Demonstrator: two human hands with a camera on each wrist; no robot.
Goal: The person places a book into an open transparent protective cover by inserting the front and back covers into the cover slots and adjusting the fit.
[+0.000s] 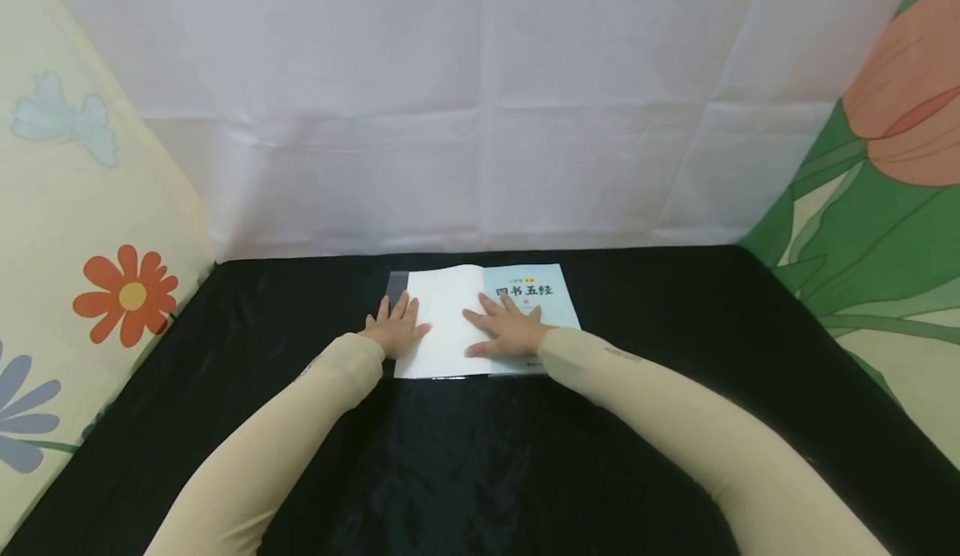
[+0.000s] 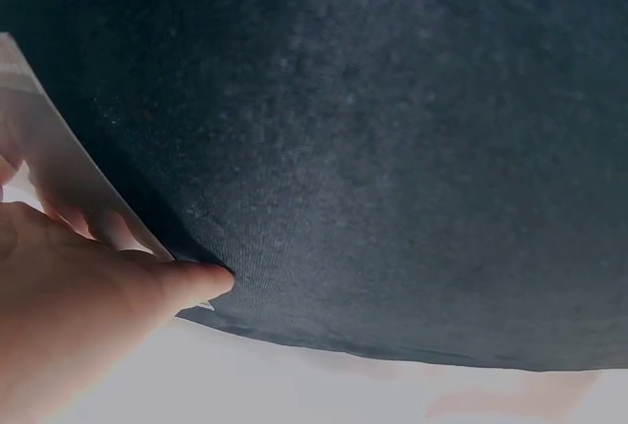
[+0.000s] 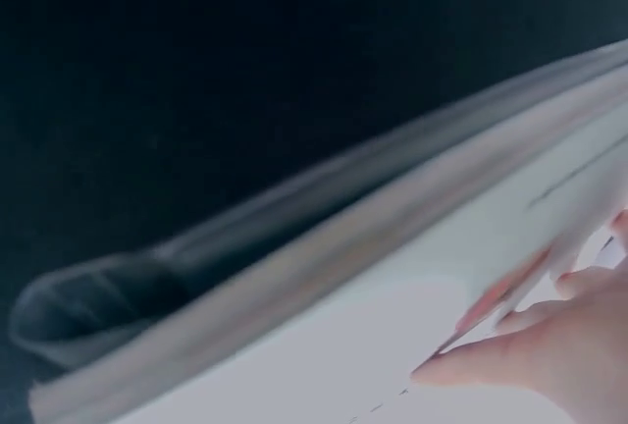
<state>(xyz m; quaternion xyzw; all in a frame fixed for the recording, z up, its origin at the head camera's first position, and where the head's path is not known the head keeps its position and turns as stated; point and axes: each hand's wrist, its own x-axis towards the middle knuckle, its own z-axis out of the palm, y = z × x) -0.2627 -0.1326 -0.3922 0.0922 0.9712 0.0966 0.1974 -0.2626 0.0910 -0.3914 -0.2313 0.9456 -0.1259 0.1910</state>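
Observation:
A book lies spread flat on the black cloth, with a blank white left page (image 1: 442, 335) and a light blue title page (image 1: 561, 289) bearing dark Chinese characters. A dark strip (image 1: 397, 282) shows along its left edge. My left hand (image 1: 396, 331) rests on the outer side of the white page, its fingers spread. On the title page beside the fold lies my right hand (image 1: 512, 328), its fingers spread leftward across the fold. The right wrist view shows the thick page block (image 3: 324, 262) edge-on, with my right thumb (image 3: 481, 360) against the page.
Black cloth (image 1: 450, 473) covers the table around the book. A white cloth (image 1: 480, 122) hangs behind it. Flower-printed panels stand at the left (image 1: 127, 206) and right (image 1: 885, 264). Cream sleeves (image 1: 652, 398) cover both arms.

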